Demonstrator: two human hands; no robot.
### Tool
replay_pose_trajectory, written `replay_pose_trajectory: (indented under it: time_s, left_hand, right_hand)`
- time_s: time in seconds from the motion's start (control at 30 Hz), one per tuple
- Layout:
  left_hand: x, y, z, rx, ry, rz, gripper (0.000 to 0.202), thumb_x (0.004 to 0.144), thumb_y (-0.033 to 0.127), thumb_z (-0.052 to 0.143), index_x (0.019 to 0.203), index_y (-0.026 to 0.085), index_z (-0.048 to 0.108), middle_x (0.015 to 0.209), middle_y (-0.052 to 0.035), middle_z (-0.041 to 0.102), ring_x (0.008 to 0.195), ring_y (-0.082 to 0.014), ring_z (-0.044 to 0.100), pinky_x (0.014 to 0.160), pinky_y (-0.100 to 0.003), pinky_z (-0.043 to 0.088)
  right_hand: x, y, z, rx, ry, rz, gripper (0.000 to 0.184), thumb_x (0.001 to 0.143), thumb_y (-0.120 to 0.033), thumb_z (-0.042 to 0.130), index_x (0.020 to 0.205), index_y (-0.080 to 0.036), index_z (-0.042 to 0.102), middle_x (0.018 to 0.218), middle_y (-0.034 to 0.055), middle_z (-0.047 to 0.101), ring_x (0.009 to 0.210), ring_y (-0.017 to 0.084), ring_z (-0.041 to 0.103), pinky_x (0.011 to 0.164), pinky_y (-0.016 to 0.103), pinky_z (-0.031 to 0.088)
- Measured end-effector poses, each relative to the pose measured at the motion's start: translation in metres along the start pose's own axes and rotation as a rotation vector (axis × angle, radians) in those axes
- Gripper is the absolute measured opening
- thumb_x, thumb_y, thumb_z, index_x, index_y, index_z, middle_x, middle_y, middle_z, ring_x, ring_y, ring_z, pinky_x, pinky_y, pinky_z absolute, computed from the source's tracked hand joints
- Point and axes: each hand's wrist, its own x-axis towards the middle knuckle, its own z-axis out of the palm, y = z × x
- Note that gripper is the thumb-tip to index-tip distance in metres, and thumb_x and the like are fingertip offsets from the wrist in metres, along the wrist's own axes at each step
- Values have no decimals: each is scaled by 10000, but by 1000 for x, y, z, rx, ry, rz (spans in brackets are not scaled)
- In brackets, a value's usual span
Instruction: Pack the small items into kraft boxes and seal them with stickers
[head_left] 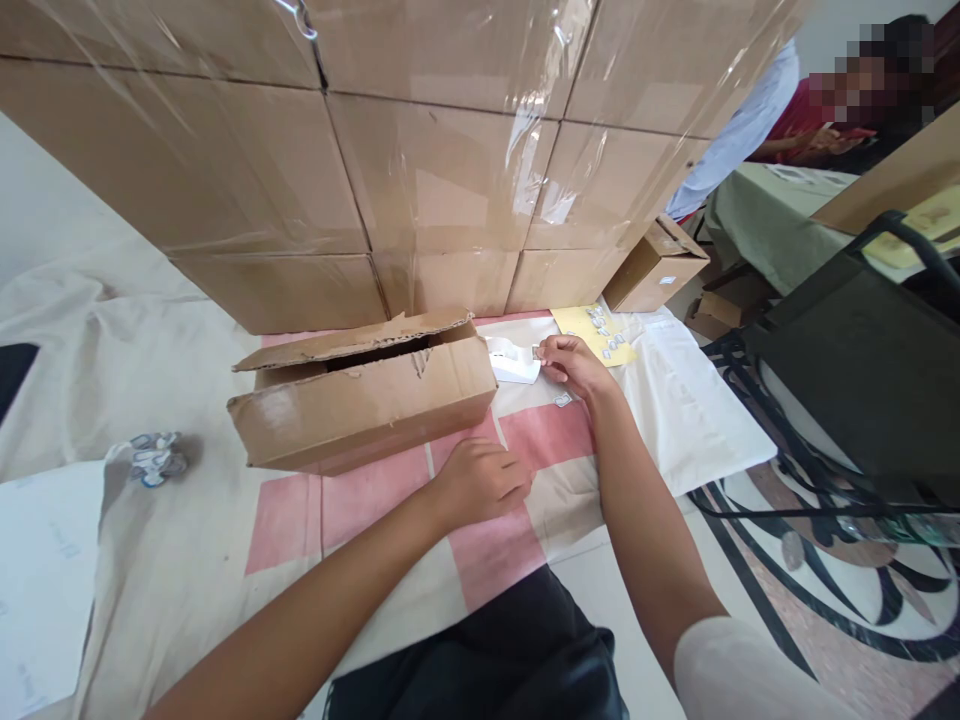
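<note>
My right hand (570, 365) reaches forward and pinches a small silvery packet (537, 351) right beside a white object (514, 362) on the cloth. My left hand (484, 480) rests curled on the pink-and-white checked cloth (375, 500), fingers bent under, nothing visible in it. An open long cardboard box (360, 400) lies on its side just left of both hands. Several more small packets (607, 335) lie on a yellow sheet (581, 322) beyond my right hand, and one lies by my wrist (562, 400).
A wall of stacked cartons wrapped in plastic film (420, 150) stands behind. A small carton (654, 265) sits at right. A crumpled wrapper (156, 456) lies at left. A dark bin (862, 370) and cables are at right. Another person (817, 120) sits at a table far right.
</note>
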Motion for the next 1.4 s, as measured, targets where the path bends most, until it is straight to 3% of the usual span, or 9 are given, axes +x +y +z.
replay_pose_trajectory:
  time_s: [0.1,0.4,0.73,1.4]
  left_hand:
    - [1,1,-1,-1,6,-6,372,946,180,535,577,187,485,503,40,471,480,-105,361,504,-299,266]
    - [3,1,-2,-16,-1,-14,378,950,175,534,575,186,484,504,42,480,480,-102,380,511,-303,280]
    - [1,0,-2,-23,-14,-21,362,929,144,528,572,186,488,510,40,487,483,-100,375,524,-291,287]
    - [1,0,1,-25,6,-28,335,894,161,543,565,187,485,502,37,498,474,-103,398,516,-287,281]
  right_hand:
    - [-1,-1,-2,8,-20,50,226,625,-161,793,536,-159,585,484,-62,474,359,5,277,399,188,164]
    - [-1,-5,-6,5,-33,169,295,589,-207,855,550,-159,566,515,-50,519,354,14,327,378,185,215]
    - [1,1,-10,5,-6,178,381,640,-325,884,559,-160,549,612,5,621,369,28,395,338,195,189]
    - [-2,-3,-10,-52,-28,227,448,643,-354,907,570,-178,501,581,7,596,428,64,471,341,174,184]
